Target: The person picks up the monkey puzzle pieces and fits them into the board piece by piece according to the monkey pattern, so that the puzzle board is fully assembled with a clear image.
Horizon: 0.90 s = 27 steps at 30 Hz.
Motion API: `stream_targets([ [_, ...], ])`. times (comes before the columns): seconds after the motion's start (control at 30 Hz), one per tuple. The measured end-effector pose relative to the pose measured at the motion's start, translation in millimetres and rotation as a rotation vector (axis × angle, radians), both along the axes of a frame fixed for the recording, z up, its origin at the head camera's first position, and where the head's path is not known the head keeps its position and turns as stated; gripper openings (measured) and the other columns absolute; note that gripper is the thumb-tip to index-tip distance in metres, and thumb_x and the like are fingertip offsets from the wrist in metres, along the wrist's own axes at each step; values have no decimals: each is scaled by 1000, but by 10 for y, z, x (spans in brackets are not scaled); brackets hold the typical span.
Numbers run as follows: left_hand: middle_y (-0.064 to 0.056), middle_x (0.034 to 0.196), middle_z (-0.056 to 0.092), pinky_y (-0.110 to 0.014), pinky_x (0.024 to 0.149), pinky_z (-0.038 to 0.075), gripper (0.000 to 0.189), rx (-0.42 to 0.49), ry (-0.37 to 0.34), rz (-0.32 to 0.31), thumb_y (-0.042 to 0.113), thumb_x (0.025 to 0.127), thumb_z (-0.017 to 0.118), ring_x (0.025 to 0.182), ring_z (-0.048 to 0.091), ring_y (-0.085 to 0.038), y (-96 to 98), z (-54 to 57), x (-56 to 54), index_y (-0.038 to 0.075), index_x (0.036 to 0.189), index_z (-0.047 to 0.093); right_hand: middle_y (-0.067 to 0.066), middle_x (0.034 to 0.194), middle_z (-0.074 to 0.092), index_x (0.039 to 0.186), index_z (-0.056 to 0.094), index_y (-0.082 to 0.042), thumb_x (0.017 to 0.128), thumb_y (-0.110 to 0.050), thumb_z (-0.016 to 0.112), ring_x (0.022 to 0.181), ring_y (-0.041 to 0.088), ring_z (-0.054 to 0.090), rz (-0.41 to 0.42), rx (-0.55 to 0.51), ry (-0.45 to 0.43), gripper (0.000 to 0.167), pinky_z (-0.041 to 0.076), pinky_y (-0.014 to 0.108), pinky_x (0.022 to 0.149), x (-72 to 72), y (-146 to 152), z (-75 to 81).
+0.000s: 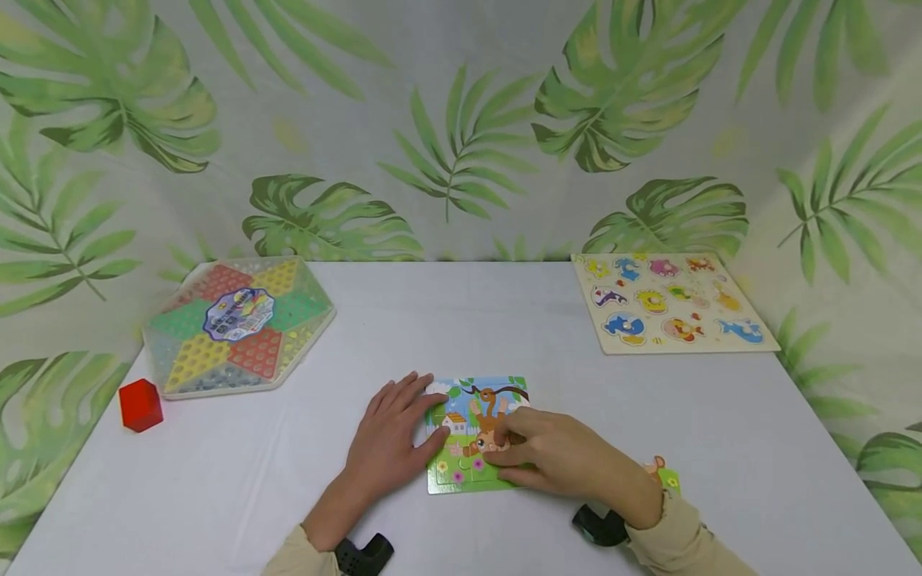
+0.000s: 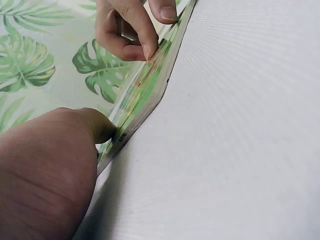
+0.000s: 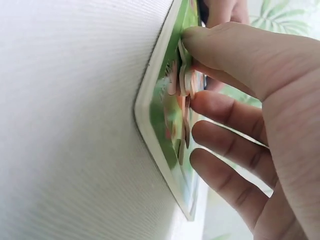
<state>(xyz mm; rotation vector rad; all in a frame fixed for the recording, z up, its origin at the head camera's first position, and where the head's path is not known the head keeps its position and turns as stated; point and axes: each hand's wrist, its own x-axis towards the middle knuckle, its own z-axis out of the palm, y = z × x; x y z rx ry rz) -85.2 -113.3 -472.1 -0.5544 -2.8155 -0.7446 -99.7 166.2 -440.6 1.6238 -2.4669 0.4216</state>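
A small square jigsaw puzzle [image 1: 475, 478] with a monkey, a house and flowers lies flat on the white table. My left hand [image 1: 392, 440] rests at its left edge, fingers spread, with the thumb on the border. Over the right half, my right hand [image 1: 558, 452] pinches a puzzle piece [image 3: 184, 75] between thumb and index finger. This piece sits tilted, slightly raised above the puzzle frame [image 3: 146, 107]. The other fingers of that hand are bent close above the picture and hide part of it. A loose puzzle piece [image 1: 670, 478] shows beside the right forearm, partly covered.
At the back left lies a hexagonal Chinese checkers board [image 1: 302, 308], with a red block [image 1: 140, 406] at its near corner. A wooden sea-animal peg puzzle [image 1: 677, 348] lies at the back right. Leaf-patterned cloth [image 1: 461, 120] hangs behind the table.
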Motion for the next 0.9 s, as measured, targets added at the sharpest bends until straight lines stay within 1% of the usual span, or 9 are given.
stream_targets([
  [0.23, -7, 154, 53, -53, 125, 26, 42, 2, -3, 0, 39, 93, 69, 150, 40, -30, 4, 10, 8, 22, 131, 68, -9, 107, 66, 110, 82, -24, 93, -28, 78, 93, 6, 60, 25, -26, -35, 18, 53, 19, 83, 11, -11, -18],
  [0.47, -7, 155, 53, -53, 125, 27, 42, -2, 5, -2, 39, 93, 69, 150, 40, -29, -2, 4, 4, 22, 131, 68, -10, 108, 66, 112, 81, -23, 93, -27, 77, 95, 6, 60, 1, -27, -78, 19, 53, 18, 84, 20, -6, -13],
  [0.57, -7, 155, 53, -53, 125, 27, 42, -4, 7, -1, 39, 93, 70, 150, 40, -29, -2, -3, 3, 22, 131, 68, -9, 110, 67, 114, 80, -23, 94, -27, 77, 98, 6, 61, -24, -9, -109, 21, 55, 20, 85, 33, -4, 10],
  [0.7, -7, 154, 53, -53, 125, 27, 42, -1, 7, -3, 39, 93, 70, 149, 41, -30, -1, -7, 7, 22, 131, 68, -9, 115, 69, 121, 77, -23, 96, -29, 74, 106, 7, 63, -58, 32, -146, 26, 56, 24, 90, 70, 27, 44],
  [0.8, -7, 154, 54, -53, 125, 27, 42, 3, 9, -5, 39, 93, 70, 149, 41, -30, 1, -6, 12, 22, 131, 68, -9, 119, 70, 125, 75, -23, 97, -28, 72, 112, 8, 62, -64, 48, -150, 29, 57, 27, 92, 113, 74, 69],
  [0.9, -7, 154, 54, -53, 125, 27, 41, 1, 16, -5, 39, 93, 70, 149, 41, -30, 1, -6, 13, 22, 131, 68, -9, 123, 70, 126, 74, -23, 97, -27, 72, 115, 8, 62, -68, 30, -136, 30, 57, 28, 94, 161, 138, 89],
])
